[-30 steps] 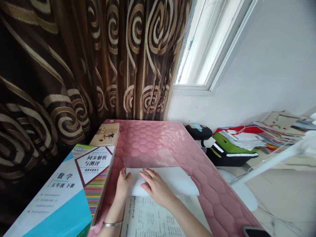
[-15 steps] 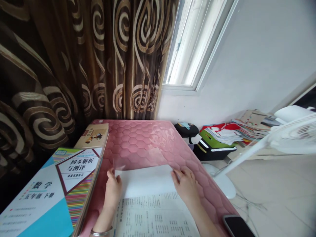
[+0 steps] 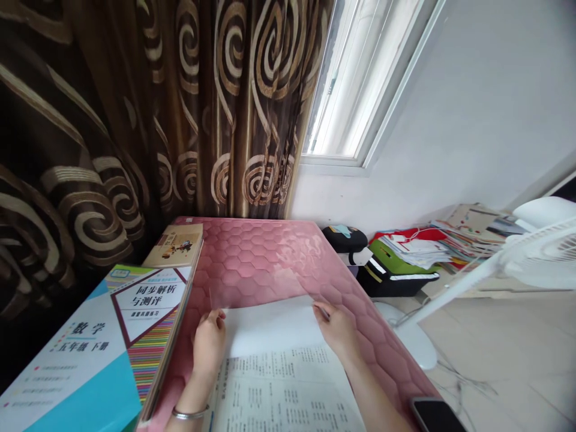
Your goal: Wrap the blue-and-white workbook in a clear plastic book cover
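A white sheet (image 3: 272,330) lies across the top of a page with printed text (image 3: 283,390), its upper edge slightly raised at the right. My left hand (image 3: 210,342) is closed at the sheet's upper left corner, fingertips curled on the edge. With thumb and fingers pinched, my right hand (image 3: 335,330) grips the upper right corner. Just beyond the sheet's top edge there is a faint see-through film (image 3: 256,291), its extent hard to make out. A silver bangle (image 3: 189,414) is on my left wrist.
A stack of books topped by a blue and white workbook (image 3: 90,360) stands left on the pink quilted-pattern table (image 3: 243,252). A dark phone (image 3: 436,414) lies at the near right edge. Beyond are a white fan (image 3: 486,264), bags and papers (image 3: 405,252), and a brown curtain (image 3: 225,108).
The view has shifted slightly, so the surroundings sit further right. My right fingers have closed into a tighter pinch, and the sheet's right corner is a little higher.
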The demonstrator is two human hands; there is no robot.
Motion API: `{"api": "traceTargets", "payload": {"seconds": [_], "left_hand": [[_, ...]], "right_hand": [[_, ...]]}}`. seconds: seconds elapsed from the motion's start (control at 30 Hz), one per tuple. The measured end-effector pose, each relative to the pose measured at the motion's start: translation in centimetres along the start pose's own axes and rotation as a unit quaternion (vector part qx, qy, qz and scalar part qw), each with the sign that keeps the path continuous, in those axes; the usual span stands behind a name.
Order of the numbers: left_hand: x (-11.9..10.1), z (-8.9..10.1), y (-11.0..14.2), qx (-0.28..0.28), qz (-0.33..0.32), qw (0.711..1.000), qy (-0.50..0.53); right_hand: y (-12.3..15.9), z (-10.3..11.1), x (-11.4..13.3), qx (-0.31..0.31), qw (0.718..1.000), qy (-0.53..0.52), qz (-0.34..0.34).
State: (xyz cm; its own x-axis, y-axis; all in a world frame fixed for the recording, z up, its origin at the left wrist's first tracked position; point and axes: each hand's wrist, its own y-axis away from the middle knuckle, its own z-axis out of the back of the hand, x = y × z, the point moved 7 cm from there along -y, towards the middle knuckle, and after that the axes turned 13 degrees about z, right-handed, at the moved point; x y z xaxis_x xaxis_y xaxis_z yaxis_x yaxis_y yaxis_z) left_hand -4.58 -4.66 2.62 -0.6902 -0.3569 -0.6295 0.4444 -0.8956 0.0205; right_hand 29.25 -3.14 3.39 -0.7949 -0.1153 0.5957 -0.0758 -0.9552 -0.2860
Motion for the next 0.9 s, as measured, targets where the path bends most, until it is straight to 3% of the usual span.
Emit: {"api": "traceTargets", "payload": {"seconds": [0.17, 0.27, 0.33, 0.5, 0.7, 0.9], "left_hand": [[0.1, -0.1, 0.0, -0.003, -0.01, 1.0, 0.015], [0.2, -0.1, -0.1, -0.003, -0.002, 1.0, 0.018], [0.3, -0.1, -0.1, -0.002, 0.004, 1.0, 0.017], [0.2, -0.1, -0.1, 0.005, 0.008, 1.0, 0.005], [-0.1, -0.2, 0.2, 0.009, 0.011, 0.997, -0.076], [-1.8, 0.1, 1.4, -0.088, -0.061, 0.973, -0.204]], "right_hand": [[1.2, 1.4, 1.2, -0.096, 0.989, -0.104, 0.034], [1.2, 1.9, 2.0, -0.12, 0.984, -0.112, 0.072], [0.6, 1.3, 1.6, -0.093, 0.988, -0.106, 0.063], [-0.4, -1.5, -0.5, 0.048, 0.998, -0.049, -0.014], [-0.1, -1.6, 0.1, 0.064, 0.996, 0.055, 0.011], [-0.1, -1.9, 0.2, 0.076, 0.994, 0.073, 0.017]]}}
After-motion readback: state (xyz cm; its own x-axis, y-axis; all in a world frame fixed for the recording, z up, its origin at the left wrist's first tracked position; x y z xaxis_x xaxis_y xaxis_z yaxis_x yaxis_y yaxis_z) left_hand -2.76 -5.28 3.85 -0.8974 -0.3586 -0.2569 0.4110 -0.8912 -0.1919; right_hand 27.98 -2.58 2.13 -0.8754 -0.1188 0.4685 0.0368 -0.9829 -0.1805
